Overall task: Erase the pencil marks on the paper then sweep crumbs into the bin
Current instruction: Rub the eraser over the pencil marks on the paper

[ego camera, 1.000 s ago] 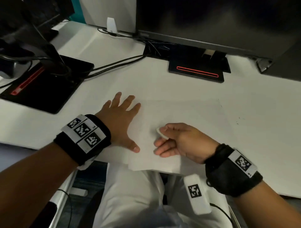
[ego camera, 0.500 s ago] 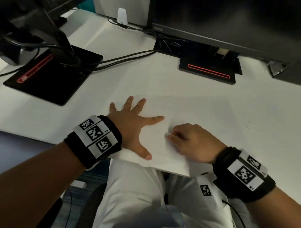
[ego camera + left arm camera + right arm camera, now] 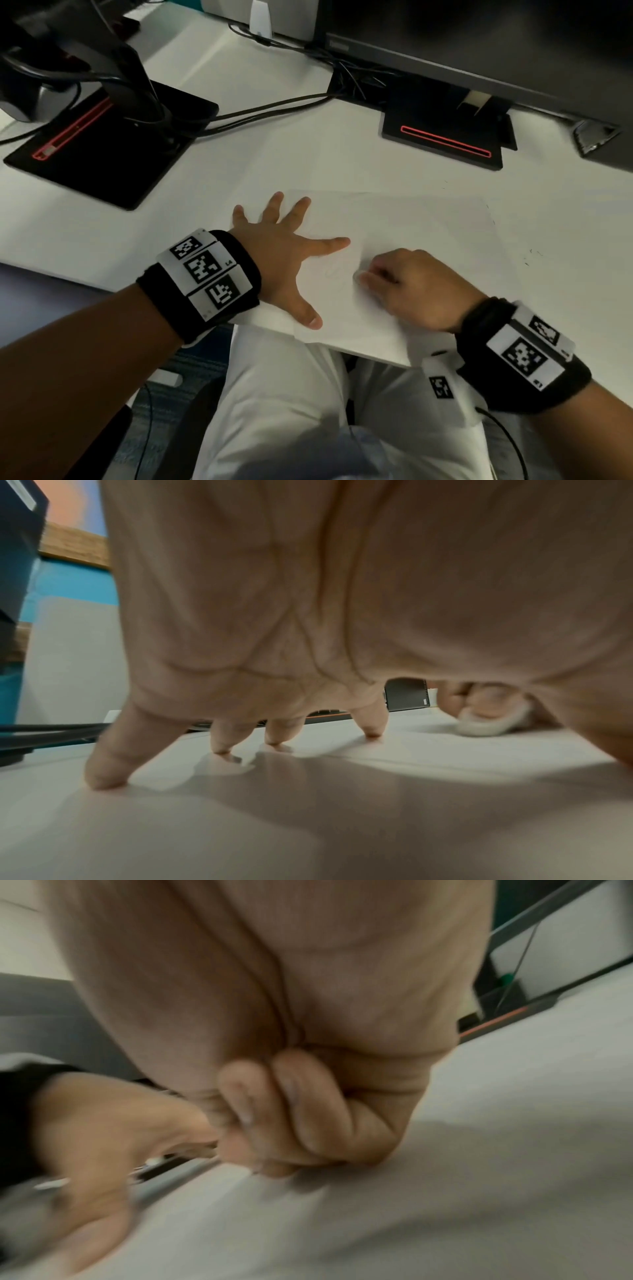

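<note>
Paper: white rectangular sheet of paper (image 3: 411,240) lying flat at the near edge of the white desk (image 3: 291,164), its near margin reaching the desk edge above the person's lap.
Pencil marks: faint grey pencil scribbles (image 3: 334,270) on the sheet's left part, between the two hands; hard to make out in the head view.
Left hand: left hand (image 3: 281,260) palm down, fingers straight and spread wide, pressing the sheet's left side; in the left wrist view the fingertips (image 3: 371,730) touch the surface while the palm is arched above it.
Right hand: right hand (image 3: 414,287) with fingers curled, pinching a small white rounded eraser (image 3: 486,723) against the paper, just right of the scribbles (the right wrist view is blurred and the eraser is hidden there).
Crumbs: a few dark specks (image 3: 532,255) on the desk, right of the sheet.
Far left: black monitor stand with red-lined base (image 3: 102,164), dark cables (image 3: 267,109) trailing from it.
Far right: second black red-lined base (image 3: 445,140) under a dark monitor (image 3: 479,44).
</note>
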